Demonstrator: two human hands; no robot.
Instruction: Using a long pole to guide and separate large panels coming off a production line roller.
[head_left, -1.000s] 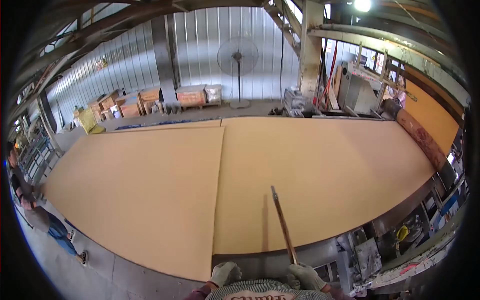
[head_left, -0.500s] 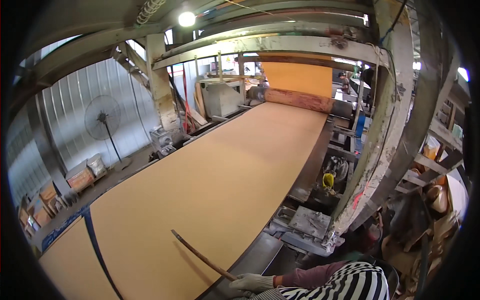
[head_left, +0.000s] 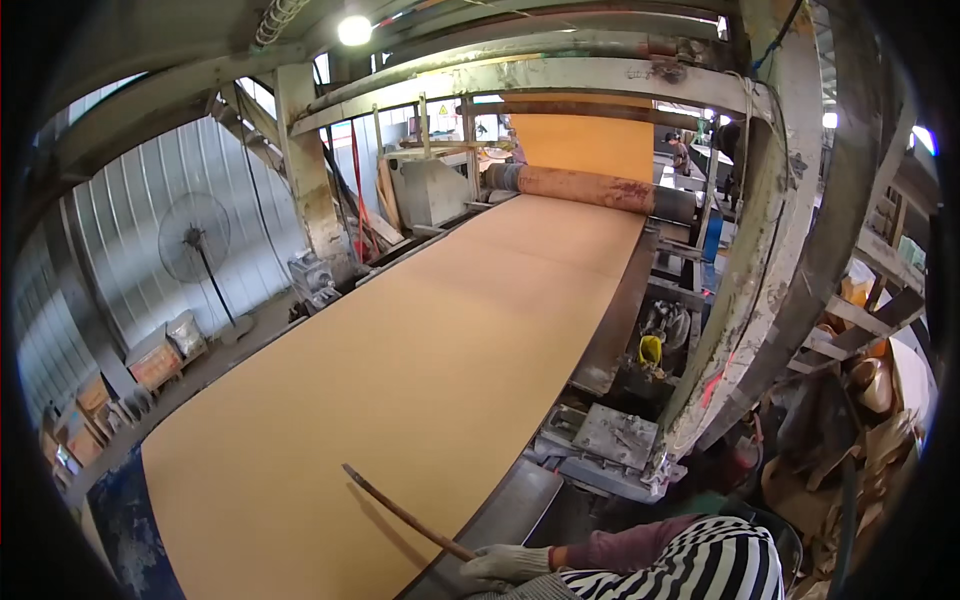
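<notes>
My right hand [head_left: 505,564], in a pale work glove, is closed round the lower end of a thin, slightly bent wooden stick [head_left: 405,514]. The stick reaches up and left over a wide tan sheet [head_left: 400,330], casting a shadow on it; whether its tip touches, I cannot tell. The sheet lies on a dark blue belt [head_left: 125,510], bare at the lower left beyond the sheet's end. My left hand is out of view.
A reddish roller [head_left: 585,189] spans the sheet's far end, with an orange sheet [head_left: 585,145] hanging behind it. A worn steel post [head_left: 745,270] stands at right. A fan [head_left: 195,238] and boxes [head_left: 155,358] are at left. A person [head_left: 679,153] is far back.
The tan sheet's end has moved toward the lower left. A separate tan piece there has mostly left view, baring more belt. The stick and my right hand stay nearly in place.
</notes>
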